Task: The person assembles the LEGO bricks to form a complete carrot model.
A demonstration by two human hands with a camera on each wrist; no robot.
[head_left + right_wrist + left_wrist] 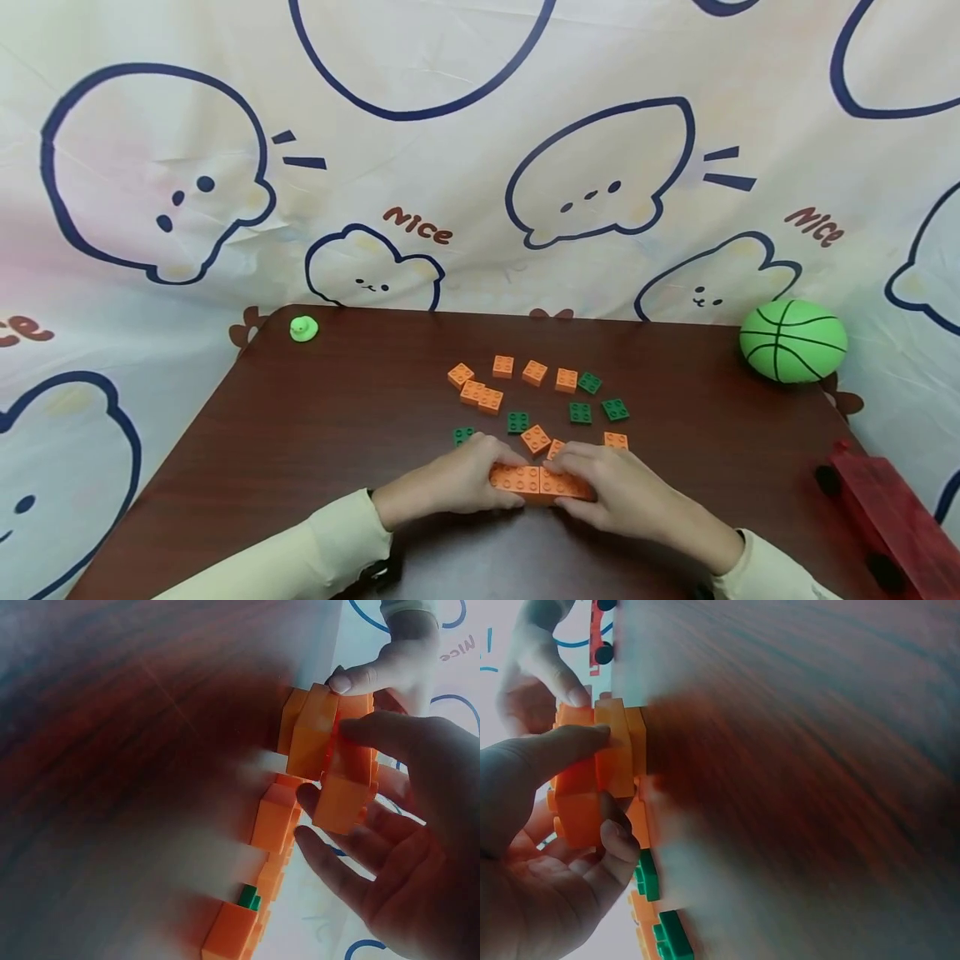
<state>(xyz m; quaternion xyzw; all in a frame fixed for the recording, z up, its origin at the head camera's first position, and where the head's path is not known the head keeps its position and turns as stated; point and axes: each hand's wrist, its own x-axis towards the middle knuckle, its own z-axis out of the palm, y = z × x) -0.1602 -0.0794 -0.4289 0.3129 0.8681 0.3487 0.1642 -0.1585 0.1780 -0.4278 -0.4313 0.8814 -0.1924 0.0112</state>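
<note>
Two orange toy building bricks lie end to end as the top layer of a small stack: a left top brick (515,477) and a right top brick (564,485). The wrist views show more orange bricks beneath them, a middle brick (615,754) and a lower brick (291,724). My left hand (480,475) grips the left end of the top layer, thumb on the near side and fingers curled round the far side. From the right, my right hand (618,492) holds the other end the same way. Both top bricks overhang the narrower layers below.
Behind the hands lie several loose orange bricks (503,367) and several green bricks (581,413) on the dark wooden table (337,400). A green duck (303,328) sits at the far left corner, a green ball (793,342) at the far right, and a red toy vehicle (896,517) at the right edge.
</note>
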